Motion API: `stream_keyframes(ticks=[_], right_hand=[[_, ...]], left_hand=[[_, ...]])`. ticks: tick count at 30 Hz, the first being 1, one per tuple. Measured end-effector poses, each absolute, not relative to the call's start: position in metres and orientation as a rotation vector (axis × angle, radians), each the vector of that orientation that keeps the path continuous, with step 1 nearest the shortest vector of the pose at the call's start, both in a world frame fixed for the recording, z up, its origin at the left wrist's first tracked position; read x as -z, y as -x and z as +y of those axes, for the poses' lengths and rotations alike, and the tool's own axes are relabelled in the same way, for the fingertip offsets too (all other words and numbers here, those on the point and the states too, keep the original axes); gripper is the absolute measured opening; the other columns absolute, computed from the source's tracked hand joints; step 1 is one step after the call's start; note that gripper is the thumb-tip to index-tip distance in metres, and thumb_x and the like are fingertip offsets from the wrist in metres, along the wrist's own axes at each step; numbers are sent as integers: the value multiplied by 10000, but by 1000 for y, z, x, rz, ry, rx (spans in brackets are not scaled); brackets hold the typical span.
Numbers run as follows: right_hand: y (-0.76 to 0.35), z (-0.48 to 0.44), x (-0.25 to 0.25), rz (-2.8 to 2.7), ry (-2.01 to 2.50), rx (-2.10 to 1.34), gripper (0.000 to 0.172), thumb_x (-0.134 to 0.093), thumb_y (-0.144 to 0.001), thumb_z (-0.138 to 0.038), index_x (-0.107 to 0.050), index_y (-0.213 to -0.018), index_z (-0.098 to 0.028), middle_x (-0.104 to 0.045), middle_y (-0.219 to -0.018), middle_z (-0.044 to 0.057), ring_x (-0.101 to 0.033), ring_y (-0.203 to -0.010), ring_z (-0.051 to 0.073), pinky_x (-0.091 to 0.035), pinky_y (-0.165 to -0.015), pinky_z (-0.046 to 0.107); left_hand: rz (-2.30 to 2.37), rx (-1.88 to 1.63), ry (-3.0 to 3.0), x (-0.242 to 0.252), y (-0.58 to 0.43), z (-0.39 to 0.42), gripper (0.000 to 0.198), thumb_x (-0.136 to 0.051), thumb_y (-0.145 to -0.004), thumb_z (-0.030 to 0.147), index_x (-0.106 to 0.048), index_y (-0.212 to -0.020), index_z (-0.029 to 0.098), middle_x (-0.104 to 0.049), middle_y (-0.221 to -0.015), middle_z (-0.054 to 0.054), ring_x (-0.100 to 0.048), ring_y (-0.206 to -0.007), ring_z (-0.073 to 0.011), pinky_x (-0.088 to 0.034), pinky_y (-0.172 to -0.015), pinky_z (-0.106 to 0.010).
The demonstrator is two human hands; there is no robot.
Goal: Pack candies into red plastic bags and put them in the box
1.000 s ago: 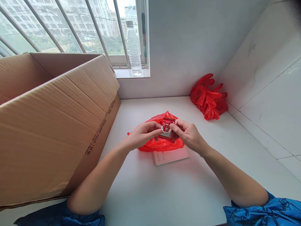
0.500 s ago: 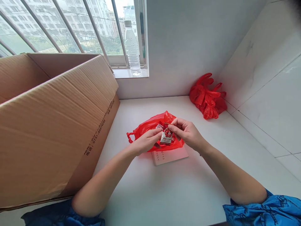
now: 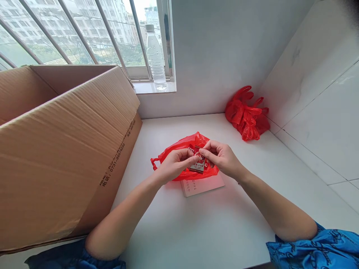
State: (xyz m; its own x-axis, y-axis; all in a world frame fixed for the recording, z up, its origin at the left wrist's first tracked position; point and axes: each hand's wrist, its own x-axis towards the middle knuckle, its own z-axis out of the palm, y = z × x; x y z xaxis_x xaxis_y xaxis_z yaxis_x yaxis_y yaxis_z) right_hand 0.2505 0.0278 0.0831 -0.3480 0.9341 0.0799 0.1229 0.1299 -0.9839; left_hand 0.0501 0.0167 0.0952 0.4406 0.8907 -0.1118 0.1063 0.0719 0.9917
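A small red and silver packet (image 3: 198, 166) is held between my hands, above a red plastic bag (image 3: 179, 145) spread on the white table. My right hand (image 3: 221, 157) pinches the packet's top edge from the right. From the left, my left hand (image 3: 178, 163) has thumb and forefinger closed at the packet's upper left part. Under the bag's front edge lies a pale book or box (image 3: 203, 186) with small dark characters.
A large open cardboard box (image 3: 64, 157) fills the left side. Another bunched red bag (image 3: 246, 116) sits in the back right corner by the tiled wall. A clear bottle (image 3: 156, 59) stands on the windowsill.
My left hand has shifted slightly up and right, its fingers now more bent and closed at the packet. The packet tilts a little more. My right hand has barely moved.
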Motion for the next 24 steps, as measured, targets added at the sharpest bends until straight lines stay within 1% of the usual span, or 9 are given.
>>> stream_keyframes(ticks=[7,10,12,14,16,18,20,22,24], right_hand=[[-249,27,-81,-1651,1037,-1279,321,-655,-900,-494,-593,-784,-201,-601,-652,-25,-542,-547,117,-445,-528,252],[-249,27,-82,-1670,1032,-1258,330,-638,-909,-510,-595,-787,-206,-602,-656,-26,-556,-556,123,-459,-542,254],[-250,27,-82,-1711,1053,-1191,359,-566,-948,-531,-606,-793,-209,-618,-659,-17,-576,-570,135,-466,-560,263],[-253,28,-84,-1784,1113,-1034,389,-470,-998,-517,-638,-828,-210,-657,-688,-3,-592,-579,142,-465,-588,274],[-257,30,-87,-1861,1183,-826,386,-412,-1030,-466,-671,-892,-215,-708,-761,8,-607,-592,141,-453,-611,278],[-262,32,-89,-1915,1242,-615,353,-398,-1039,-411,-682,-946,-223,-731,-814,8,-615,-604,139,-428,-607,275],[-265,33,-90,-1960,1300,-390,313,-418,-1032,-382,-680,-960,-227,-723,-785,3,-593,-582,137,-385,-569,272],[-266,32,-88,-2051,1341,-197,260,-459,-1015,-373,-673,-973,-232,-714,-776,-1,-557,-550,132,-346,-540,270],[-266,30,-83,-2220,1376,-66,210,-514,-989,-380,-662,-968,-232,-713,-809,8,-553,-556,135,-310,-517,268]], left_hand=[[961,-764,-1425,-96,-51,16,402,-685,-860,487,-519,-698,159,-459,-638,43,-399,-564,-72,-338,-543,-215],[958,-744,-1472,-93,-49,17,406,-658,-873,514,-525,-719,162,-497,-668,29,-442,-593,-86,-357,-560,-223],[974,-728,-1528,-92,-45,19,406,-609,-898,539,-545,-751,167,-552,-714,9,-503,-636,-107,-384,-584,-235],[1080,-709,-1667,-90,-40,22,407,-526,-941,549,-582,-791,174,-607,-762,-11,-560,-685,-136,-398,-604,-252],[1325,-628,-1905,-89,-34,25,409,-436,-985,520,-640,-853,191,-651,-804,-29,-601,-738,-171,-390,-613,-271],[1624,-464,-2148,-87,-29,28,395,-391,-1007,473,-688,-951,218,-683,-871,-47,-628,-801,-207,-371,-608,-287],[1807,-303,-2297,-85,-28,28,369,-378,-1014,431,-689,-1096,250,-698,-985,-58,-643,-867,-230,-355,-591,-291],[1828,-240,-2372,-82,-29,28,367,-370,-1018,413,-652,-1206,270,-691,-1085,-55,-648,-908,-228,-343,-564,-288],[1776,-220,-2420,-81,-31,26,367,-359,-1024,406,-635,-1224,270,-684,-1125,-48,-645,-918,-215,-341,-545,-288]])
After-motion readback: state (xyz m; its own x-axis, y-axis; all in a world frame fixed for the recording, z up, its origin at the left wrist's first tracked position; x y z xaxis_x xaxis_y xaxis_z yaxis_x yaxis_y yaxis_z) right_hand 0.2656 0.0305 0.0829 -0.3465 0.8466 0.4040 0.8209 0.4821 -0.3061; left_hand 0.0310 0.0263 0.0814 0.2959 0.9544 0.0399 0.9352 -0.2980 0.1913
